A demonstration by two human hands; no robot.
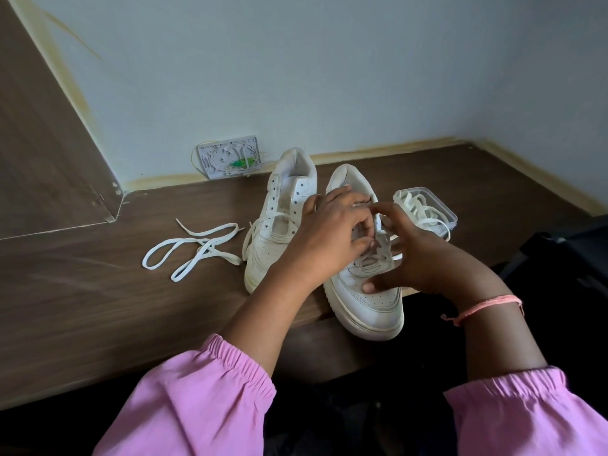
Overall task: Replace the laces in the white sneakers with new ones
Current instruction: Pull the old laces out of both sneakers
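Two white sneakers stand side by side on the brown table (98,307), toes toward me. The left sneaker (279,222) has a lace through only its lowest eyelets. The right sneaker (368,301) overhangs the table's front edge. My left hand (329,235) reaches over its lacing area with fingers curled on the lace (381,245). My right hand (418,255) lies on the shoe's right side, thumb pressed on the toe box, fingers curled at the lace. The eyelets under both hands are hidden. A loose white lace (197,248) lies on the table left of the shoes.
A clear plastic box (427,209) with coiled white laces sits right of the shoes. A white wall plate with a green part (230,156) leans where wall meets table. A dark object (566,258) lies at the right edge.
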